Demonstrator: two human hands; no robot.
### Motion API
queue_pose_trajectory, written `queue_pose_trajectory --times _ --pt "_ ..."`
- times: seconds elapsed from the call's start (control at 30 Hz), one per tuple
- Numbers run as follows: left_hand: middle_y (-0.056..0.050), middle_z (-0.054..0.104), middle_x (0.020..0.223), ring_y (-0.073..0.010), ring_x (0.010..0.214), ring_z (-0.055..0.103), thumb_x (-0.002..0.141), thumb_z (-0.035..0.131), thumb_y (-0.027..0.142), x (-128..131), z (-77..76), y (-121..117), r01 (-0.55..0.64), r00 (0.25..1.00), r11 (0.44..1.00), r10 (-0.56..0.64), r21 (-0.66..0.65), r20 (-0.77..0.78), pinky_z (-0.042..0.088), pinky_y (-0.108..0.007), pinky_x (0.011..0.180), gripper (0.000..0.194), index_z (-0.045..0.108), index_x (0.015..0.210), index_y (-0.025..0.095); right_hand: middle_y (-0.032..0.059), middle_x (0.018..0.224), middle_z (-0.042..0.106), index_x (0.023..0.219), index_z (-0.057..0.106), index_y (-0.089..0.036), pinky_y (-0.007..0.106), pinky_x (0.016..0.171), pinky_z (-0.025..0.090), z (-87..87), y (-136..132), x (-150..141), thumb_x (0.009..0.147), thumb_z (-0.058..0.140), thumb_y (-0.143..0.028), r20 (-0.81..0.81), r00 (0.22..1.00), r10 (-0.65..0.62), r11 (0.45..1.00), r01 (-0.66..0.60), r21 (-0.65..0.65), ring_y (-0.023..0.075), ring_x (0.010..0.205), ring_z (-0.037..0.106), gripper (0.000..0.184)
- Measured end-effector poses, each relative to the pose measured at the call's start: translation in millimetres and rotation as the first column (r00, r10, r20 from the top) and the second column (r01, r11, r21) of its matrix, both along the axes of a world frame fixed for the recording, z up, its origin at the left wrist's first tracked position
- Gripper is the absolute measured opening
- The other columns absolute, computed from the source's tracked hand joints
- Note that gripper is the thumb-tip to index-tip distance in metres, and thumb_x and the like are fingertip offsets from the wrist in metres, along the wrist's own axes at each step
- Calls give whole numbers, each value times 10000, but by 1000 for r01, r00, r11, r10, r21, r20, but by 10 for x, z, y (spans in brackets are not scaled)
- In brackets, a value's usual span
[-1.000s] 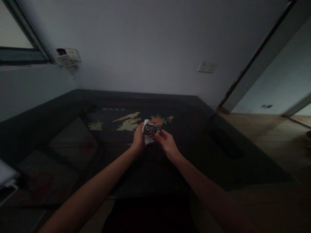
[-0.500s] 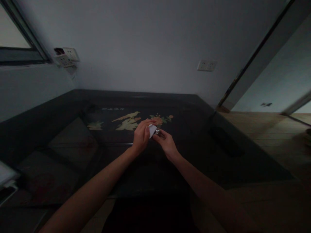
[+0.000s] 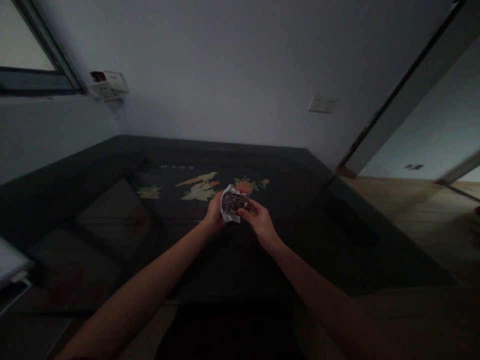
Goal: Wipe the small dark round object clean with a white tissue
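My left hand [image 3: 213,212] is curled behind a crumpled white sheet [image 3: 235,219] that looks like tissue or cloth. Against the sheet rests a small glossy dark object [image 3: 236,202] with bright metallic glints; its kind is too dim to make out. My right hand [image 3: 261,221] pinches the right end of this object between thumb and fingers. Both hands meet just above the black tabletop [image 3: 232,265], in front of its bird and flower picture [image 3: 200,187]. The left fingers are mostly hidden behind the sheet.
A dark flat long thing [image 3: 352,222] lies on the right of the table. Wall sockets [image 3: 321,104] and a socket cluster [image 3: 108,87] are on the wall behind. A pale object [image 3: 13,265] stands at the left edge, and wooden floor [image 3: 405,200] shows at right.
The white sheet has opened out toward me, and more of the glossy dark object shows against it. My left hand has turned behind the sheet; my right hand stays nearly in place.
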State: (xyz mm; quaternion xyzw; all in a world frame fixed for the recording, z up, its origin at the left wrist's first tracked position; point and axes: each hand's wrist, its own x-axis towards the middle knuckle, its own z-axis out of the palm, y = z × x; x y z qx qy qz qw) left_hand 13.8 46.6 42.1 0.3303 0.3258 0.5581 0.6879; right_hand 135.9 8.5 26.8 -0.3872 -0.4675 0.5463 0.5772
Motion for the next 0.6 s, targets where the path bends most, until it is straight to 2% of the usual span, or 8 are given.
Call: queue_pose_trajectory --times 0.1,0.2,0.27,0.33,0.4,0.47,0.53,0.6 --pt "-95 720 878 -230 861 671 832 449 415 18 -42 -44 -156 984 974 169 164 -64 497 -350 850 366 672 877 129 75 1058 729 1019 673 -190 414 968 492 8 -7 7 580 824 -365 8 1000 3 1000 -3 2 250 1026 668 496" --pt "-107 706 994 -237 941 644 891 389 430 3 -48 -111 -203 902 883 338 423 -271 470 -365 891 410 668 966 139 77 1068 725 1030 667 -187 414 970 490 -5 0 8 572 826 -358 12 1000 -27 1000 27 2 249 1021 668 514" --pt "-113 683 1076 -238 1024 611 921 362 417 -20 -31 -158 -152 801 776 460 612 -384 432 -371 950 408 672 997 163 77 1050 729 1013 667 -184 413 966 492 -22 9 2 562 829 -345 19 999 -47 999 47 -10 245 1006 673 506" --pt "-113 667 1119 -239 1082 582 928 371 402 -41 -10 -193 -60 721 670 541 740 -432 389 -378 1005 381 681 983 187 77 1036 732 990 669 -183 411 966 491 -39 17 -6 555 830 -332 23 998 -57 998 58 -18 243 1001 673 487" --pt "-113 666 1124 -242 1092 574 925 388 390 -52 2 -202 8 693 624 560 781 -454 375 -386 1022 359 690 947 198 78 1037 731 983 672 -184 416 966 491 -49 20 -12 558 825 -327 25 998 -60 998 61 -26 245 1008 671 473" --pt "-112 678 1087 -245 1061 587 920 387 391 -52 -1 -180 -17 714 665 531 747 -457 399 -386 995 366 693 940 192 81 1040 731 987 673 -184 425 966 492 -51 17 -15 560 823 -328 27 998 -65 997 66 -38 249 1012 671 475" --pt "-108 696 1012 -242 980 616 905 395 400 -46 -12 -131 -109 772 768 465 631 -433 445 -371 929 379 697 923 172 85 1047 730 1004 670 -183 429 969 492 -46 11 -15 552 831 -320 33 997 -66 997 67 -43 251 1016 672 499" --pt "-100 713 919 -233 873 644 875 417 391 -45 -19 -71 -173 849 878 362 446 -384 486 -351 844 373 703 891 151 88 1059 727 1022 664 -182 426 975 492 -38 4 -13 539 841 -308 36 998 -60 998 61 -30 250 1022 671 529"
